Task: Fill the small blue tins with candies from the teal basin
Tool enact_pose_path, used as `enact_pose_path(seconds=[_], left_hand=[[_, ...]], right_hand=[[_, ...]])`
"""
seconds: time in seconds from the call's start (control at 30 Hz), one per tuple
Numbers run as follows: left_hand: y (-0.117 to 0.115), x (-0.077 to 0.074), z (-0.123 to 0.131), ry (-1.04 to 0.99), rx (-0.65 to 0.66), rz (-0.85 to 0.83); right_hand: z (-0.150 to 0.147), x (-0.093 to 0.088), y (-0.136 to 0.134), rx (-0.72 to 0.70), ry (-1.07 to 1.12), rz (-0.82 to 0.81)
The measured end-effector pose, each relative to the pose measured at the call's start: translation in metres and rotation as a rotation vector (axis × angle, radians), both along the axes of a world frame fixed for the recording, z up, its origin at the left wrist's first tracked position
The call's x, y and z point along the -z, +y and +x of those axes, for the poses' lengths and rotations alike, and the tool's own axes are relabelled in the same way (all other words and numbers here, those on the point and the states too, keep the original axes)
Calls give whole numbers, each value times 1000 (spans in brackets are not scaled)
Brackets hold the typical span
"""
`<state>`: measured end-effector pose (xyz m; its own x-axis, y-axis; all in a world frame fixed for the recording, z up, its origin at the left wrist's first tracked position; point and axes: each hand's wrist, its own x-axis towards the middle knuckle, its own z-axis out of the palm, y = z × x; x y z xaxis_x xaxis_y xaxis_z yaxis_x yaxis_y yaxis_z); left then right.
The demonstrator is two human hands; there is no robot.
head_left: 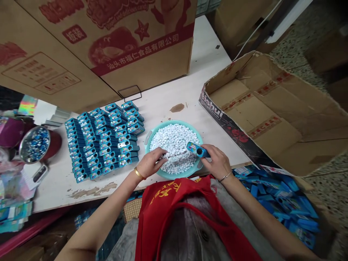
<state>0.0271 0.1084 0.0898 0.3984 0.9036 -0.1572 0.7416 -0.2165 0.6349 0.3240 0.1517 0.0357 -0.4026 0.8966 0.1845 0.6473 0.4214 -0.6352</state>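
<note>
A turquoise basin (147,148) on the table is filled with small round white candies (176,136). My left hand (150,163) reaches over the basin's left side, its thumb and fingers curled around some of the white candies. Above the basin's right part, my right hand (217,161) grips a small blue box (196,149) with a dark round opening in its face. Rows of similar blue boxes (104,139) stand packed together to the left of the basin. White candies show in many of the boxes in the left rows.
A large printed carton (152,69) stands at the back. An open shallow cardboard box (272,119) lies at the right, above a heap of blue boxes (282,203). At the far left are a metal bowl of shiny blue-and-silver pieces (35,144) and a small scale (35,174).
</note>
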Motion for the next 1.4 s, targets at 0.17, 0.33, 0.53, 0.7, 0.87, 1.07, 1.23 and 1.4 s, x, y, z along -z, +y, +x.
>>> enact_pose_path(seconds=[0.17,0.33,0.53,0.7,0.87,1.07,1.23,1.4], left_hand=[[25,-61,23,257,154,-47],[38,-102,60,650,246,-74],[39,-130,82,752,295,-33],[31,-89,27,690,102,-1],[16,9,-27,641,-75,-162],[26,92,24,407,-17,-172],[25,100,34,243,-61,-165],[9,57,8,134,-62,-150]], right_hand=[[-16,-4,2,-87,-10,35],[-26,-5,0,-116,1,37],[-29,-3,-2,-123,25,27],[-20,0,-1,-59,66,4],[-4,0,-2,20,93,-43],[5,-3,-5,91,92,-69],[4,-3,-10,181,131,-124],[4,0,-9,135,75,-75]])
